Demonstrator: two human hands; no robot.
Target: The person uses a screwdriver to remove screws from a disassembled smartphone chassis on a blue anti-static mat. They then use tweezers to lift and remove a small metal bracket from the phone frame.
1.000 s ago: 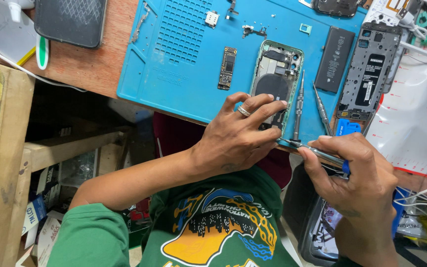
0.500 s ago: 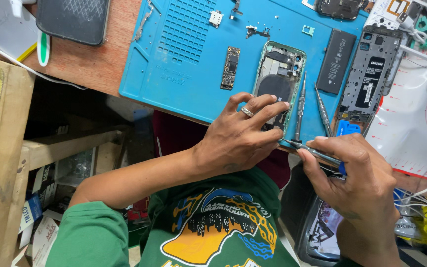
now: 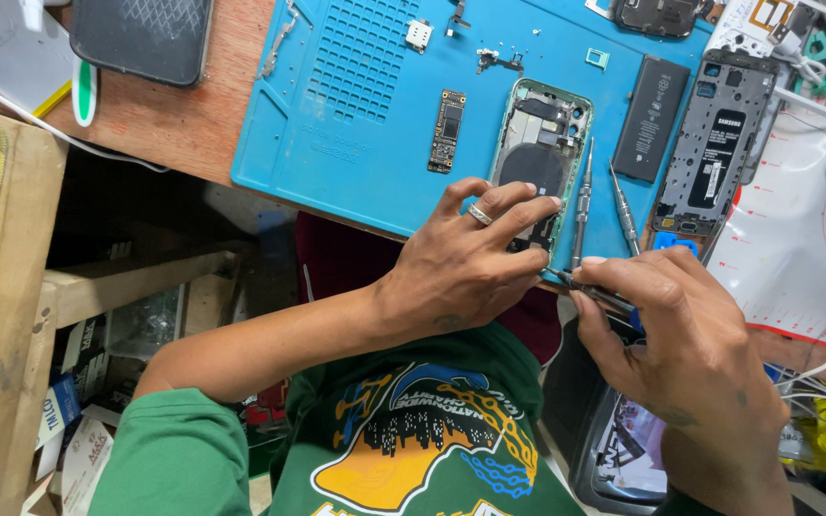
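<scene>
A: Where's the phone?

B: The phone (image 3: 539, 158), opened and green-framed, lies on the blue mat (image 3: 336, 124) near the counter's (image 3: 174, 119) front edge. Its lower end is under the left hand (image 3: 466, 263).

A: How is that hand set?

B: Fingers spread and curled over the phone's bottom end, pressing it down. There's a ring (image 3: 480, 214) on one finger.

A: And the right hand?

B: The right hand (image 3: 676, 334) is pressed together, pinching a thin tool (image 3: 597, 291) between thumb and fingers. The tip points at the phone's lower right corner, just beside the left fingertips. Whether it's tweezers or a driver, I can't tell.

A: What lies around?

B: Two screwdrivers (image 3: 585, 196) lie on the mat just right of the phone. A small board (image 3: 446, 131) sits left of it, apart. A black battery (image 3: 650, 119) lies further right, then a grey phone frame (image 3: 714, 143) beside that. A dark phone (image 3: 141, 38) rests on bare wood, well apart at the upper left.
</scene>
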